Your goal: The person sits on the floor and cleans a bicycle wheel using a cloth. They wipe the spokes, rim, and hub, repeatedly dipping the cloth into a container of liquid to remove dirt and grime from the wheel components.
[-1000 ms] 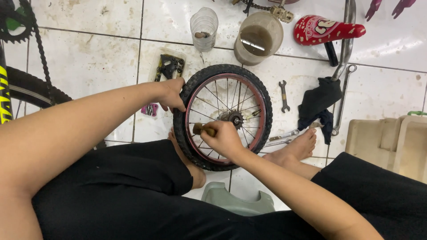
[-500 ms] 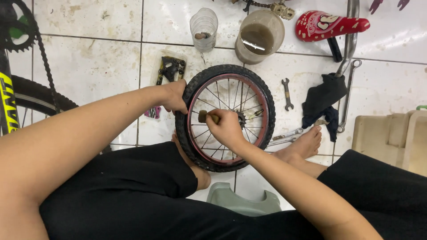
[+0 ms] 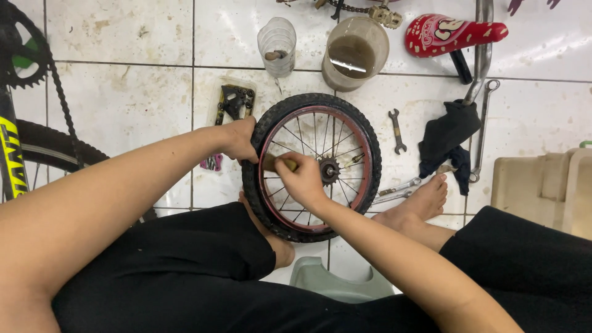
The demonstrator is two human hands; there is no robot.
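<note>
A small bicycle wheel [image 3: 370, 154] with a black tyre, red rim and silver spokes lies between my legs on the white tiled floor. My left hand [image 3: 239, 139] grips the tyre at its left edge. My right hand [image 3: 302, 179] is closed around a small tool with a brownish handle [image 3: 271, 163], held over the spokes left of the toothed hub sprocket [image 3: 328, 170]. My bare feet rest beside and under the wheel.
A murky plastic tub [image 3: 354, 52] and a clear cup [image 3: 276, 38] stand behind the wheel. A red saddle [image 3: 450, 34], wrenches [image 3: 396, 131], a black rag [image 3: 447, 139] and a beige container [image 3: 542, 185] lie to the right. A bicycle with chain [image 3: 24, 111] stands at left.
My right hand with the tool has shifted slightly up and left along the spokes. My left hand keeps its grip on the tyre. The view has drifted a little.
</note>
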